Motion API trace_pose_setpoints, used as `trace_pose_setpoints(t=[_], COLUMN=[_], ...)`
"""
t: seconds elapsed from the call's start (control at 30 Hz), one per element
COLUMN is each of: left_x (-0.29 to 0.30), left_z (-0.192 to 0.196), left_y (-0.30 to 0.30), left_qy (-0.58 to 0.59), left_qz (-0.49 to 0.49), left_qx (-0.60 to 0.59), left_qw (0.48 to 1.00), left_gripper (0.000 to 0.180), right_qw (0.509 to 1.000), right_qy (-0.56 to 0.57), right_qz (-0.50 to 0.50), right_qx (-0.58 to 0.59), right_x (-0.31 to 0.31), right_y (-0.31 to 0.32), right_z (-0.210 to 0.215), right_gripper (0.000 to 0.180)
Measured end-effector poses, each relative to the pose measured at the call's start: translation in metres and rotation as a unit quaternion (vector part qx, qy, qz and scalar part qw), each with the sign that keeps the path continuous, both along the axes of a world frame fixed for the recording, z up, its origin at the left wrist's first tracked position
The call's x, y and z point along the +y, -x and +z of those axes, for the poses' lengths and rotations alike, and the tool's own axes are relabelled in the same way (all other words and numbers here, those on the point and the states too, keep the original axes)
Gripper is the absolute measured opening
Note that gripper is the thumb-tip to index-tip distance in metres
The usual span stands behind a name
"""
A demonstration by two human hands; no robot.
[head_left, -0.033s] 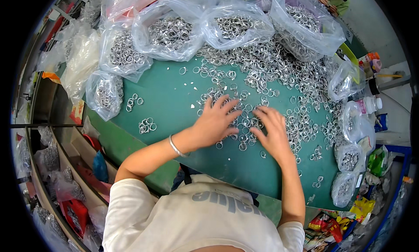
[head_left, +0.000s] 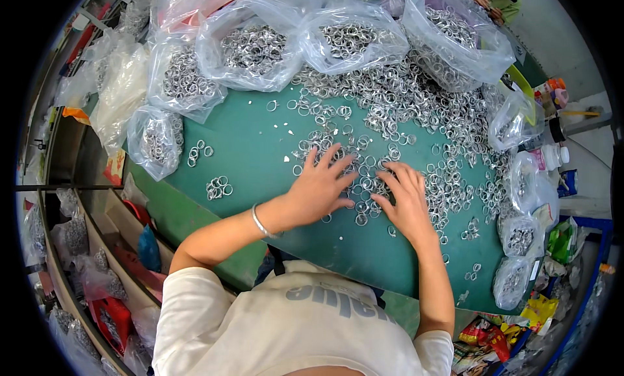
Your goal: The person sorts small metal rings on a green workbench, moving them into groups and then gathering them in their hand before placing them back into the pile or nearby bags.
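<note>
My left hand (head_left: 322, 188) lies flat with its fingers spread on a scatter of small silver metal rings (head_left: 364, 181) on the green table (head_left: 247, 148). A thin silver bangle (head_left: 260, 222) circles that wrist. My right hand (head_left: 406, 203) rests just to the right, palm down and fingers apart, touching the same rings. Neither hand grips anything that I can see. A thick heap of rings (head_left: 416, 96) covers the table farther back and to the right.
Several clear plastic bags full of rings (head_left: 250, 47) line the back and left edges, and smaller bags (head_left: 520, 236) stand at the right. Two little ring clusters (head_left: 218, 187) lie to the left. Shelves with packets (head_left: 78, 246) run along the left side.
</note>
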State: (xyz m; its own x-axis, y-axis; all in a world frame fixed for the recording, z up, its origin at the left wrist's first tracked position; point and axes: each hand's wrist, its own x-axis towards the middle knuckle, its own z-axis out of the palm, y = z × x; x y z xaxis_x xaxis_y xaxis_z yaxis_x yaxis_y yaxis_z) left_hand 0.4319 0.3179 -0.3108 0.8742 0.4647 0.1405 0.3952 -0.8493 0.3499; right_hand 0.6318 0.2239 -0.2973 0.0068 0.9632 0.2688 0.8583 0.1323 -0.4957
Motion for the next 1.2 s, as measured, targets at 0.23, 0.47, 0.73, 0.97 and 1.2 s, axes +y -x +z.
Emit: trace_pose_setpoints(t=[0.23,0.47,0.73,0.97,1.2], left_x=[-0.004,-0.021,0.011,-0.008,-0.051], left_z=[0.003,0.013,0.009,0.003,0.015], left_y=[0.034,0.029,0.039,0.060,0.077], left_qy=[0.039,0.038,0.023,0.093,0.659], left_qz=[0.075,-0.043,0.060,0.051,0.140], left_qx=[0.021,0.000,-0.068,-0.110,-0.169], left_qw=[0.996,0.998,0.996,0.988,0.719], left_gripper=[0.046,0.042,0.044,0.038,0.027], right_qw=[0.990,0.995,0.986,0.966,0.942], right_qy=[0.040,-0.014,-0.085,0.050,0.052], right_qz=[-0.111,-0.025,-0.133,-0.102,0.017], right_qx=[-0.074,-0.091,-0.045,0.231,0.332], right_x=[-0.015,0.050,0.036,-0.021,-0.032], right_y=[-0.022,0.002,-0.011,0.047,0.115], right_z=[0.002,-0.023,-0.016,0.007,-0.004], right_gripper=[0.020,0.019,0.008,0.019,0.019])
